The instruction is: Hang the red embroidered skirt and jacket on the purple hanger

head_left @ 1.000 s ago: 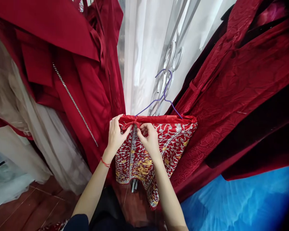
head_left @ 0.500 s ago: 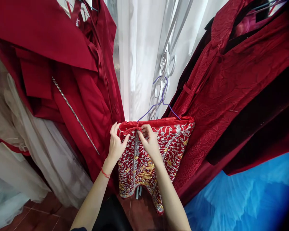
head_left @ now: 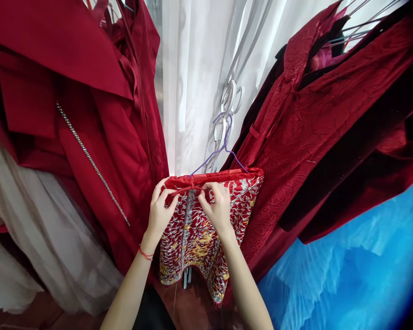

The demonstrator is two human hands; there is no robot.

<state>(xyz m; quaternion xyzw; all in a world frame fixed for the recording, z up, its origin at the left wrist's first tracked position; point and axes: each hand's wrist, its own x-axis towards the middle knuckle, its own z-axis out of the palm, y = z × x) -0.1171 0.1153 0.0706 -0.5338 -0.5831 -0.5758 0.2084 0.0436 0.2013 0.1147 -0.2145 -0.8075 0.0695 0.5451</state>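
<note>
A red skirt (head_left: 201,240) embroidered in silver and gold hangs from a purple wire hanger (head_left: 224,146). At its waistband a red drawstring (head_left: 189,188) is stretched sideways between my two hands. My left hand (head_left: 161,206) pinches the cord on the left side, its thumb and finger closed together near the band. On the right, my right hand (head_left: 217,204) pinches the cord close to the centre seam. A knot or crossing of the cord lies between them; its exact form is too small to tell. A red string bracelet (head_left: 145,253) circles my left wrist.
Dark red dresses (head_left: 99,123) hang at the left, one with a beaded trim. Patterned red garments (head_left: 296,123) hang at the right above a blue ruffled gown (head_left: 330,275). White curtains (head_left: 192,68) and a scrolled white metal stand (head_left: 229,96) are behind the skirt.
The cord's loops at the waistband have been drawn out into a straighter line between my hands. The view has shifted slightly, so the skirt sits a little further left.
</note>
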